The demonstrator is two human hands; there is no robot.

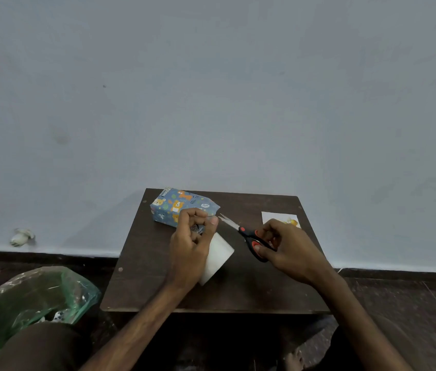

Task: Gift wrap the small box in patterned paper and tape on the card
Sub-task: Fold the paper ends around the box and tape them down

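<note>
The small box (176, 206), wrapped in blue paper with animal prints, lies at the far left of the dark wooden table (158, 285). My left hand (191, 247) holds a wide roll of clear tape (218, 257) just in front of the box, thumb and fingers pinching near its top. My right hand (289, 247) grips red-and-black scissors (249, 236), whose blades point left toward the left hand's fingertips. A white card (275, 218) with a yellow picture lies at the table's far right, partly hidden behind my right hand.
A green plastic bag (32, 301) with scraps sits on the floor at the lower left. A small white object (21, 236) lies by the wall at left. The table stands against a pale wall, with dark floor around it.
</note>
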